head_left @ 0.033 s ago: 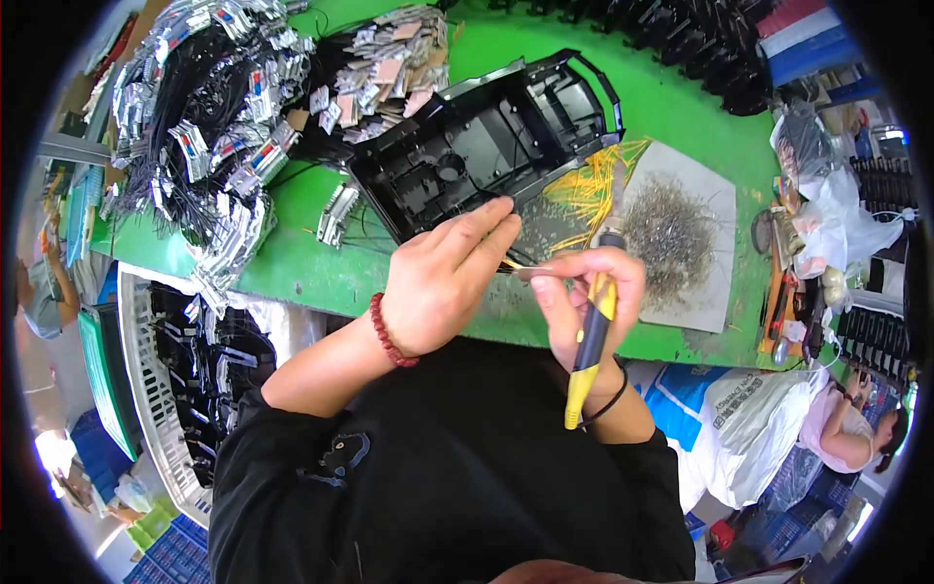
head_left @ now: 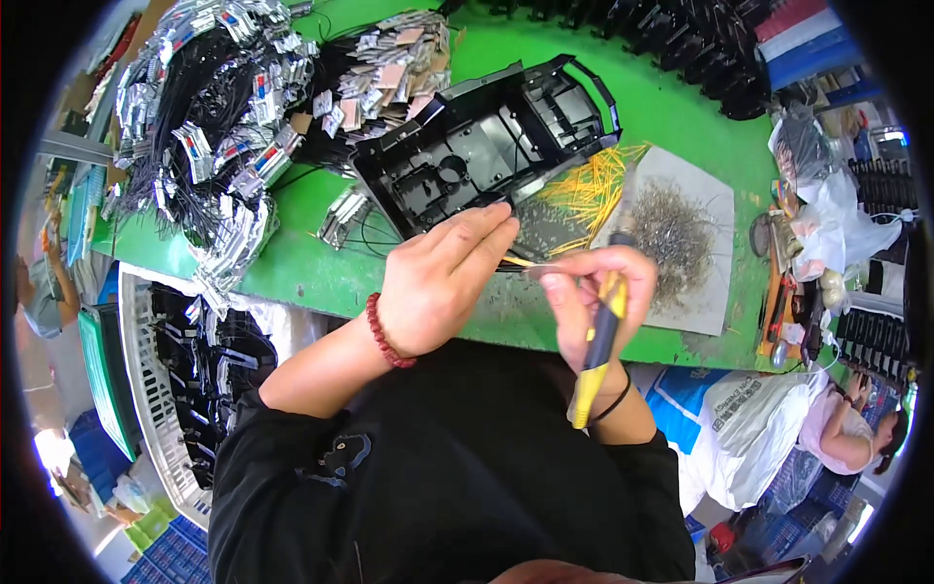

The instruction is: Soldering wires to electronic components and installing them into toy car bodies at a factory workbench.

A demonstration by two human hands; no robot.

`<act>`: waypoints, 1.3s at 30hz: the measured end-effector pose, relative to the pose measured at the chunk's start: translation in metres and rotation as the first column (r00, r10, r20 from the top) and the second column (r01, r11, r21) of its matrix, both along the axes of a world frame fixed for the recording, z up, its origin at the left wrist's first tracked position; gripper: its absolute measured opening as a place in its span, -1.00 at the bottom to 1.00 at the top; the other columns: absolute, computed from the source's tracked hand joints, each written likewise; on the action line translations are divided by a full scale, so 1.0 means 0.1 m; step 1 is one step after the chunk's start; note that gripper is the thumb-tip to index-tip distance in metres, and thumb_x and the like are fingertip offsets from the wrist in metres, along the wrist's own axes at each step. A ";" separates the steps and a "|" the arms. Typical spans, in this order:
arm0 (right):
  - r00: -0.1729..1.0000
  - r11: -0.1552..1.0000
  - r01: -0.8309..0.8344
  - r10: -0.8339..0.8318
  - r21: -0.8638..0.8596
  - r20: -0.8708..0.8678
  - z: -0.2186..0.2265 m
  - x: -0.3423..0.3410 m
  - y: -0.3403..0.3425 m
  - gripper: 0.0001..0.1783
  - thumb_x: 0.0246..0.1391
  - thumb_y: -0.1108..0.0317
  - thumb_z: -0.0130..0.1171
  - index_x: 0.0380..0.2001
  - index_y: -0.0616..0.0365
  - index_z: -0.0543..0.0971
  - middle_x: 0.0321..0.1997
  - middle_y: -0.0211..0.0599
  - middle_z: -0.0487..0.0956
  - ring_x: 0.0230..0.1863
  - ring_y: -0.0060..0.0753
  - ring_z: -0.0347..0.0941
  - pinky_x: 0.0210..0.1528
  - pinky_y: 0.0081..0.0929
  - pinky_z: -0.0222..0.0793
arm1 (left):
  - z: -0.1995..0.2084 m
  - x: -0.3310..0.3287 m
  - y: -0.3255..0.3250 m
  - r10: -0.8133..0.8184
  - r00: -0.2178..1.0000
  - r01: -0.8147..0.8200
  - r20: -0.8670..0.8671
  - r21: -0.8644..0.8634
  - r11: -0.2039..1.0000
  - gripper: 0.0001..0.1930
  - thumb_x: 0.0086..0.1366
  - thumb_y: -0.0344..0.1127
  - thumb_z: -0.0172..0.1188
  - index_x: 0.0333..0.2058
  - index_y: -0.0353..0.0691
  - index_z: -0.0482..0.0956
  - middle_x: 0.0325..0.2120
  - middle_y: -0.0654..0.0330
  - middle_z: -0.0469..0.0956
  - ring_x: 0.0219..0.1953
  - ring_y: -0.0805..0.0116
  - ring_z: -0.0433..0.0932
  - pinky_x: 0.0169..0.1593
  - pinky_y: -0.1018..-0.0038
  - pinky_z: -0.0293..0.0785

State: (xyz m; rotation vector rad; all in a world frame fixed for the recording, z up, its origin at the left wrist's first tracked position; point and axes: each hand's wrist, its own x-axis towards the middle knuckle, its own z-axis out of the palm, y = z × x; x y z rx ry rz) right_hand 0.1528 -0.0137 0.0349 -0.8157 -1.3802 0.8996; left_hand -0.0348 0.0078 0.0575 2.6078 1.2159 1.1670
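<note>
My left hand (head_left: 438, 277) lies over the near edge of a black plastic housing (head_left: 452, 168), fingers extended together and pointing away. Under its fingertips a thin yellow wire (head_left: 519, 261) shows; whether the hidden thumb grips it I cannot see. In my right hand (head_left: 613, 287) is a yellow-and-black handled tool (head_left: 601, 341), its metal end pointing away; its exact kind is unclear. The right thumb and forefinger also pinch something thin close to that wire. Beyond this hand is a bundle of yellow wires (head_left: 593, 190), next to a heap of small metal screws (head_left: 671, 238) on a pale sheet (head_left: 715, 302).
Silver modules with black cables (head_left: 209, 146) pile up at left, more flat pieces (head_left: 389, 63) behind. Black parts (head_left: 671, 49) line the back. Hand tools (head_left: 781, 302) lie on the right edge of the green table (head_left: 321, 268). A white crate (head_left: 151, 380) stands below left.
My right hand and the tool have moved slightly right, away from my left hand. The black housing has shifted a little. My left hand stays almost in place.
</note>
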 end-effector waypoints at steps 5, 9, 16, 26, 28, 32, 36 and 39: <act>0.967 0.997 0.081 -0.083 -0.020 -0.242 0.18 0.21 0.14 -0.40 -0.02 0.54 0.31 0.03 0.09 0.24 -0.42 -0.23 0.52 -0.45 -0.37 0.53 -0.34 -0.42 0.51 | 0.40 -0.07 -0.04 -0.126 0.973 0.161 0.191 -0.179 0.971 -0.74 -0.03 -0.64 0.24 -0.29 -0.34 0.59 -0.51 0.07 0.55 -0.43 0.11 0.59 -0.30 0.34 0.55; 0.961 0.981 0.191 -0.195 -0.036 -0.196 0.07 0.59 0.11 -0.41 -0.01 0.56 0.31 0.03 0.11 0.22 -0.41 -0.22 0.54 -0.41 -0.37 0.55 -0.32 -0.43 0.51 | 0.64 -0.15 -0.05 -0.182 0.957 0.276 0.224 -0.528 0.803 -0.72 0.14 -0.52 0.19 -0.13 -0.25 0.58 -0.49 0.07 0.53 -0.46 0.08 0.54 -0.29 0.30 0.49; 0.846 0.825 0.524 -0.532 0.212 -0.024 0.00 0.84 0.18 -0.45 0.04 0.58 0.22 0.05 0.14 0.21 -0.36 -0.15 0.57 -0.35 -0.37 0.53 -0.19 -0.46 0.45 | 0.70 0.24 0.86 -0.259 0.932 0.310 -0.253 0.190 0.932 -0.81 0.03 -0.39 0.12 -0.31 -0.18 0.51 -0.50 0.25 0.43 -0.41 0.28 0.49 -0.33 0.38 0.44; 0.744 0.838 0.338 -0.517 0.429 0.424 -0.02 0.74 -0.04 -0.67 0.03 0.67 0.15 -0.15 0.16 0.37 -0.33 -0.09 0.61 -0.32 -0.22 0.59 -0.22 -0.30 0.56 | 0.20 0.05 0.74 -0.168 0.986 0.167 -0.005 0.119 0.979 -0.83 0.03 -0.45 0.25 -0.33 -0.22 0.57 -0.30 0.15 0.57 -0.25 0.17 0.58 -0.21 0.29 0.52; 0.754 0.891 0.231 -0.418 0.391 0.506 0.14 0.49 -0.04 -0.83 -0.10 0.68 0.24 -0.44 0.17 0.64 -0.54 -0.24 0.56 -0.37 -0.29 0.56 -0.27 -0.46 0.45 | 0.22 -0.12 0.47 -0.092 0.996 0.091 -0.019 -0.022 0.996 -0.84 -0.01 -0.43 0.30 -0.39 -0.18 0.57 -0.40 0.19 0.57 -0.37 0.17 0.59 -0.32 0.31 0.54; 0.753 0.951 -0.005 -0.199 0.308 0.627 -0.18 0.52 -0.11 -0.77 -0.10 0.69 0.23 -0.33 0.21 0.61 -0.41 -0.20 0.59 -0.40 -0.28 0.50 -0.33 -0.45 0.41 | 0.08 -0.15 0.21 0.142 0.982 -0.123 0.123 -0.156 0.980 -0.80 0.06 -0.24 0.29 -0.37 -0.14 0.49 -0.49 0.16 0.45 -0.44 0.13 0.54 -0.42 0.25 0.47; 0.862 0.936 0.085 -0.241 0.342 0.446 -0.39 0.51 -0.12 -0.78 0.12 0.63 0.04 -0.13 0.31 0.42 -0.45 -0.12 0.59 -0.45 -0.34 0.50 -0.30 -0.47 0.46 | 0.00 0.06 0.32 0.306 0.948 -0.222 0.086 -0.509 0.831 -0.60 -0.03 0.02 0.29 -0.49 -0.25 0.52 -0.59 -0.01 0.55 -0.45 -0.05 0.59 -0.34 0.14 0.50; 0.915 0.947 0.129 -0.228 0.294 0.334 -0.46 0.38 -0.03 -0.67 0.06 0.66 -0.04 -0.06 0.34 0.34 -0.47 -0.12 0.56 -0.44 -0.33 0.48 -0.25 -0.42 0.44 | -0.24 0.10 0.52 0.314 0.949 -0.231 0.008 -0.660 0.715 -0.56 -0.03 0.05 0.25 -0.50 -0.31 0.63 -0.55 -0.08 0.59 -0.42 -0.06 0.61 -0.28 0.18 0.54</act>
